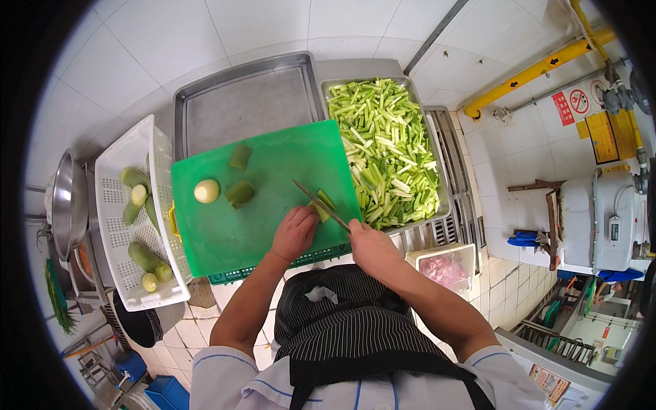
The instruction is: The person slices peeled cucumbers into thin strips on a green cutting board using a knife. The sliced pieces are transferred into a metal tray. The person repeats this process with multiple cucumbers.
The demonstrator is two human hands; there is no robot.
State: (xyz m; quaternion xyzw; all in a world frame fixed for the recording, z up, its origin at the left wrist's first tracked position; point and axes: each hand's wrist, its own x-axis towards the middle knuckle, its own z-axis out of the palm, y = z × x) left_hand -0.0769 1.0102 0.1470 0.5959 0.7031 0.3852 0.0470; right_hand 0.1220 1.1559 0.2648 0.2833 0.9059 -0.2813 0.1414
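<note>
On a green cutting board (277, 241), my left hand (295, 233) presses its fingertips on a cut cucumber piece (320, 211). My right hand (374, 248) grips a kitchen knife (323, 206), its blade lying across that piece, close to the left fingertips. A narrow green strip (327, 199) rests beyond the blade. Farther left on the board are two thick green chunks, an upper one (240, 157) and a lower one (240, 194). Beside them sits a pale round piece (206, 191) with a whitish top.
Right of the board, a metal tray (445, 205) is heaped with cut green batons (389, 154). Behind it lies another metal tray (246, 107). A white perforated crate (110, 205) at left holds several whole cucumbers (148, 259). A tub of pink meat (443, 269) stands low at right.
</note>
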